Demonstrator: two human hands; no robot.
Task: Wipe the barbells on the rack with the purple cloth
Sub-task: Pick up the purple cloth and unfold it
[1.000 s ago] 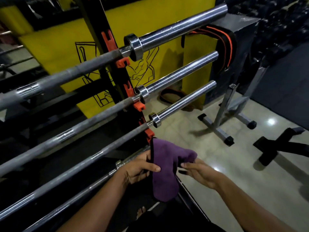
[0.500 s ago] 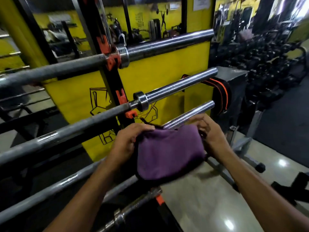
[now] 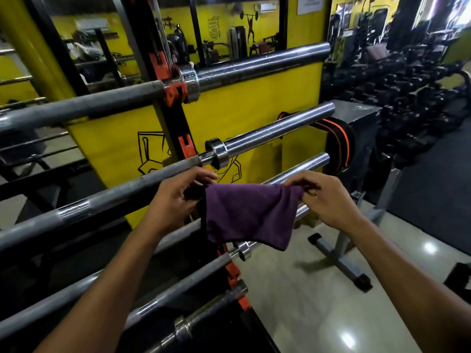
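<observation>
Barbells lie level on the rack [image 3: 178,123], long axes running from lower left to upper right, chrome sleeves pointing right past its orange hooks. Five bars show: the top barbell [image 3: 254,64], second barbell [image 3: 275,128], third barbell [image 3: 303,166], fourth [image 3: 193,276] and lowest [image 3: 211,307]. The purple cloth [image 3: 247,215] hangs stretched in front of the third bar's sleeve, hiding its collar. The left hand [image 3: 175,200] pinches the cloth's left top corner; the right hand [image 3: 323,197] pinches the right one. All bars are cut off at the left edge.
</observation>
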